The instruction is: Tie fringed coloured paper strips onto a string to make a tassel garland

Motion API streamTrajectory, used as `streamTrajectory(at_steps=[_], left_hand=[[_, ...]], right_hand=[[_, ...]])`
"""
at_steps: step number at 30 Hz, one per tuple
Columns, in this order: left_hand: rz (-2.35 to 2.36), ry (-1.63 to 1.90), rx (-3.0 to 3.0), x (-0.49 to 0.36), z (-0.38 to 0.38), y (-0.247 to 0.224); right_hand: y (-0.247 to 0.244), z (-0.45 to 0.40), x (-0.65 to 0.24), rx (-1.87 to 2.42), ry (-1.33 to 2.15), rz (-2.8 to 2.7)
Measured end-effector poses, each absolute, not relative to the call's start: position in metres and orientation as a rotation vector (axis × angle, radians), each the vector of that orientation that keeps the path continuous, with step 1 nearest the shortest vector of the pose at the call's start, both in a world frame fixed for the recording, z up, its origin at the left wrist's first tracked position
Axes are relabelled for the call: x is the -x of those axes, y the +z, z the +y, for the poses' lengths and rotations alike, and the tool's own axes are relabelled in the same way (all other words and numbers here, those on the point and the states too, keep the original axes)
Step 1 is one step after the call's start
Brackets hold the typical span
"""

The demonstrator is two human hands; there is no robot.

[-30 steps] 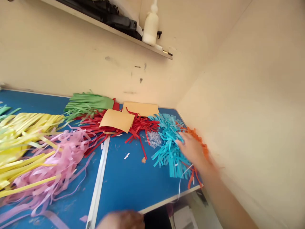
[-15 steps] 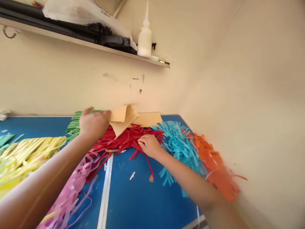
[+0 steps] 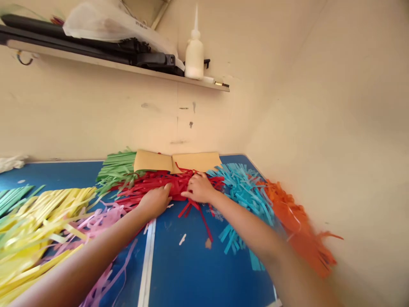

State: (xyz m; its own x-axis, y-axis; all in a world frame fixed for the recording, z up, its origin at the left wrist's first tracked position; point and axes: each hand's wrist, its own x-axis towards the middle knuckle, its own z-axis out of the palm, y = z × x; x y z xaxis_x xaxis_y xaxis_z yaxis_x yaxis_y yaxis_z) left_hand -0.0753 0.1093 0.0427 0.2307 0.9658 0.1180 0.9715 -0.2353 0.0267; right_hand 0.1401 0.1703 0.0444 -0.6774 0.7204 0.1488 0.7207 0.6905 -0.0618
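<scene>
Red fringed paper strips (image 3: 179,182) lie in a tangled band along the far part of the blue table. My left hand (image 3: 157,201) grips their near edge, its thumb up and its other fingers mostly hidden. Close by on the right, my right hand (image 3: 200,188) is closed on the same red strips with bent fingers. Just behind them, a folded tan sheet of paper (image 3: 153,161) lies flat beside another tan sheet (image 3: 198,161). Green strips (image 3: 116,168) sit left of the tan paper, and light blue strips (image 3: 244,187) are right of my right hand.
Yellow strips (image 3: 47,226) and pink strips (image 3: 102,221) spread over the left side; orange strips (image 3: 297,226) lie against the right wall. A white seam (image 3: 147,260) crosses the blue table (image 3: 198,273). Overhead, a shelf (image 3: 128,68) carries a nozzle bottle (image 3: 194,57).
My left hand has left the tan paper and come down and right onto the red strips. The raised, folded tan sheet now lies flat. My right hand stays on the red strips.
</scene>
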Motion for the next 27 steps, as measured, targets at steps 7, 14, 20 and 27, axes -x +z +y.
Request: streamTrajectory(at_steps=[7, 14, 20, 27], left_hand=[[-1.827, -0.167, 2.562, 0.088, 0.091, 0.022], [-1.856, -0.189, 2.636, 0.089, 0.09, 0.02], [-2.173, -0.41, 2.4, 0.082, 0.095, 0.017], [-2.41, -0.782, 2.205, 0.078, 0.101, 0.01]], right_hand=[[0.052, 0.181, -0.134, 1.364, -0.021, -2.556], [0.052, 0.181, -0.127, 1.371, 0.015, -2.496], [0.041, 0.151, -0.113, 0.898, 0.179, -2.743], [0.021, 0.145, -0.106, 0.86, 0.167, -2.807]])
